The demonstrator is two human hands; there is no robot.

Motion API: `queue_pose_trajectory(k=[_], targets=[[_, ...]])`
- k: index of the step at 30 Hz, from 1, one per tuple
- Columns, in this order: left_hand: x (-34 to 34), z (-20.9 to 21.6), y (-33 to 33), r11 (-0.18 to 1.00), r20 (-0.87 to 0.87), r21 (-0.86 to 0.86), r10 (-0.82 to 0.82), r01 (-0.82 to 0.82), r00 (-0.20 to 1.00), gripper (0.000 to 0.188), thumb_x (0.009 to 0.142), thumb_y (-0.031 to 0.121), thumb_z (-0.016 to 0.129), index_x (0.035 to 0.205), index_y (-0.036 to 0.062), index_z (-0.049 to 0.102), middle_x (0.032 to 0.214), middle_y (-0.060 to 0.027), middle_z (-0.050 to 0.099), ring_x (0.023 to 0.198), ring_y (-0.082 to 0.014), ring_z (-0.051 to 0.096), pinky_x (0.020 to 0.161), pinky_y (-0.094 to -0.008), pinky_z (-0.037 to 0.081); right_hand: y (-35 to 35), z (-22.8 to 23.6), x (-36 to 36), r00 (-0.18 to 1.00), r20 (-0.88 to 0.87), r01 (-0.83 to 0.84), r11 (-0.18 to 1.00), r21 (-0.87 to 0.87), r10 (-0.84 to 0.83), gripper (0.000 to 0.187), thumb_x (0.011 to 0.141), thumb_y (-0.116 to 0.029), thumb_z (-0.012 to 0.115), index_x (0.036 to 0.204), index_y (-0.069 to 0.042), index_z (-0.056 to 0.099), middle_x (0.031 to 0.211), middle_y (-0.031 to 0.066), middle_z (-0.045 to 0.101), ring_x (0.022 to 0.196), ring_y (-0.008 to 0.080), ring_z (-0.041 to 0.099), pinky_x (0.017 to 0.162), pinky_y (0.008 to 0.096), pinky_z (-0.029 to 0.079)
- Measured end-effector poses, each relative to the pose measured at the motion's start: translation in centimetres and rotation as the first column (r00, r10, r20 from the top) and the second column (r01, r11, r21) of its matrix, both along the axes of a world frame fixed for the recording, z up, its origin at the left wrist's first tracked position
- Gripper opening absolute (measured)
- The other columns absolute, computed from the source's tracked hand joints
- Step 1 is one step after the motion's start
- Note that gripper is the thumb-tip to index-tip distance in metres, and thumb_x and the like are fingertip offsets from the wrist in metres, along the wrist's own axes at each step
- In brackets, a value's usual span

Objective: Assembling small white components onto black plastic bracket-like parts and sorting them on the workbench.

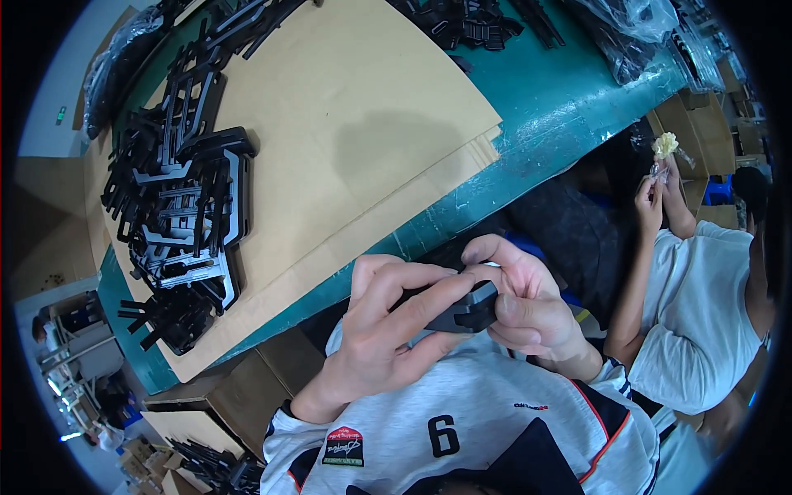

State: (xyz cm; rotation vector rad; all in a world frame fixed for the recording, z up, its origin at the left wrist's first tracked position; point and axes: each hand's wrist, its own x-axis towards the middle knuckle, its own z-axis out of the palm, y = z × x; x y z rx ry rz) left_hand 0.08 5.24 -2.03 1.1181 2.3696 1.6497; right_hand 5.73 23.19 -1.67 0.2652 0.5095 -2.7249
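Both hands are close together in front of my chest, just off the near table edge. Between them is a black plastic part (464, 313), angular, with a notched end showing toward the right. My left hand (388, 326) grips it from the left, its fingers laid over the top and the thumb underneath. My right hand (528, 301) pinches around its right end with bent fingers and thumb. The fingers cover much of the part, so its full shape is hidden.
A pile of black and grey plastic frames (186, 206) lies on brown cardboard sheets (330, 165) over a green table (544, 124). More black parts (470, 25) lie at the far side. Open cartons (239, 371) stand below left. At right, a co-worker (689, 313) holds something pale.
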Motion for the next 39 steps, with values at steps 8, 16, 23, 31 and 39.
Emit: queue_pose_trajectory(k=[8,16,23,31,39], targets=[[0.5,0.8,0.5,0.998,0.007,-0.044,0.043,-0.043,0.999,0.046,0.064,0.017,0.078,0.106,0.0045,0.066,0.098,-0.0043,0.061,0.084,-0.0195,0.045,0.079,-0.0314,0.039,0.5,0.7,-0.1,1.000,-0.010,0.010,0.975,0.222,-0.008,0.034,0.086,0.004,0.055,0.118,0.005,0.043,0.091,0.0143,0.060,0.043,0.0038,0.038,0.036,0.0143,0.029],[0.2,1.2,1.0,0.996,-0.022,-0.085,0.017,-0.019,1.000,0.046,0.065,0.016,0.077,0.107,0.0032,0.065,0.095,-0.0058,0.061,0.084,-0.0207,0.047,0.079,-0.0325,0.040,1.2,0.4,0.2,1.000,0.000,-0.003,0.970,0.242,0.003,0.032,0.086,0.004,0.055,0.117,0.004,0.045,0.084,0.0105,0.059,0.046,0.0042,0.040,0.039,0.0143,0.028],[0.6,1.7,1.1,0.982,0.030,-0.184,0.039,-0.033,0.999,0.037,0.069,0.013,0.073,0.104,0.0028,0.064,0.096,-0.0084,0.061,0.085,-0.0246,0.048,0.080,-0.0348,0.041,1.3,-0.7,0.0,0.997,-0.017,-0.067,0.989,0.130,0.070,0.031,0.089,0.001,0.053,0.120,-0.001,0.045,0.081,0.0048,0.057,0.047,0.0027,0.037,0.039,0.0150,0.026],[0.1,1.2,2.0,0.981,-0.021,-0.172,0.093,-0.095,0.996,0.041,0.066,0.013,0.075,0.105,0.0035,0.064,0.093,-0.0093,0.062,0.085,-0.0260,0.049,0.080,-0.0365,0.041,1.5,-1.3,0.1,0.997,-0.046,0.059,0.996,-0.070,-0.062,0.040,0.087,0.005,0.053,0.125,0.000,0.039,0.096,0.0099,0.056,0.044,0.0018,0.033,0.034,0.0135,0.021],[-0.9,1.6,2.8,0.996,-0.022,-0.086,0.018,-0.020,1.000,0.046,0.066,0.013,0.076,0.108,0.0010,0.062,0.098,-0.0099,0.064,0.083,-0.0242,0.050,0.079,-0.0327,0.041,1.9,0.5,-0.3,0.992,0.007,0.125,0.971,0.202,-0.129,0.035,0.088,0.003,0.053,0.121,0.002,0.042,0.084,0.0092,0.058,0.044,0.0024,0.037,0.036,0.0125,0.023]])
